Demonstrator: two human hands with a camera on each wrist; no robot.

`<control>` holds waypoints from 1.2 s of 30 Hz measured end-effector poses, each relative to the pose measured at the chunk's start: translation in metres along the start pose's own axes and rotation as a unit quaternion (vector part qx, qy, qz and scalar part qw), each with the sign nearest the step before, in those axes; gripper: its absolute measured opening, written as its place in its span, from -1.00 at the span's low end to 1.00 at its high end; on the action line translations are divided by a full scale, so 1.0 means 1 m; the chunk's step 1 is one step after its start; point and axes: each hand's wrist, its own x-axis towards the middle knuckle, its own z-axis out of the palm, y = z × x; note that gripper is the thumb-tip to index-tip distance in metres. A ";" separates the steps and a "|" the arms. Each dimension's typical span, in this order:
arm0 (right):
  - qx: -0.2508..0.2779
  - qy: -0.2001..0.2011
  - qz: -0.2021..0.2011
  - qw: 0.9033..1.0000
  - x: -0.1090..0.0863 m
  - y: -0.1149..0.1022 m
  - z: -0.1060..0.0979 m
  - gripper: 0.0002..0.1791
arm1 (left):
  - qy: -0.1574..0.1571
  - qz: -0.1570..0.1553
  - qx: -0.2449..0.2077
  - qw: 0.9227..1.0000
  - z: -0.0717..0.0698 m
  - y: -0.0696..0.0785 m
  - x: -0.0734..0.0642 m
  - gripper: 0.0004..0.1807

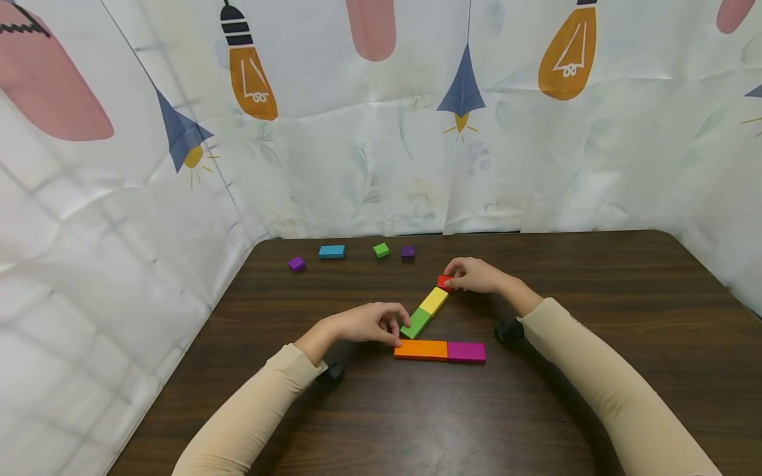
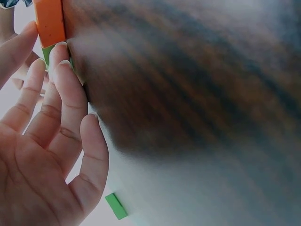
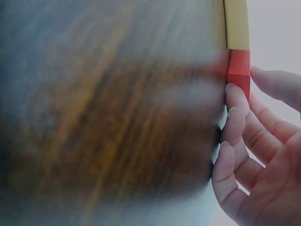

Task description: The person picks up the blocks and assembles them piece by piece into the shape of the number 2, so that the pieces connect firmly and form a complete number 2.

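Wood-grained tabletop [image 1: 428,416], left hand [image 1: 366,322] loose against oblong orange block [image 1: 421,349], right hand [image 1: 474,275] snug around red block [image 3: 239,66]

On 1 table [image 1: 381,423], 2 green blocks [image 1: 416,324] [image 1: 381,250], 2 purple blocks [image 1: 296,264] [image 1: 407,253], 1 orange block [image 1: 421,350], 1 magenta block [image 1: 466,352], 1 yellow block [image 1: 434,302], 1 red block [image 1: 443,280], 1 blue block [image 1: 332,252] are counted; 9 total. 2 hands [image 1: 366,322] [image 1: 476,274], 2 sleeves [image 1: 256,410] [image 1: 613,390], 2 dark wrist devices [image 1: 330,375] [image 1: 508,332] are seen. On the backdrop [image 1: 381,165], 2 bulbs [image 1: 253,82] [image 1: 568,53], 3 blue lamps [image 1: 181,132] [image 1: 462,86] [image 1: 755,91] (1 cut off), 3 pink shapes [image 1: 53,86] [image 1: 372,30] [image 1: 732,13] are printed.
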 end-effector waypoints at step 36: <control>0.000 -0.003 -0.005 1.000 0.000 0.000 0.000 -0.70 | 0.002 -0.001 0.005 1.000 0.001 0.000 0.000 -0.69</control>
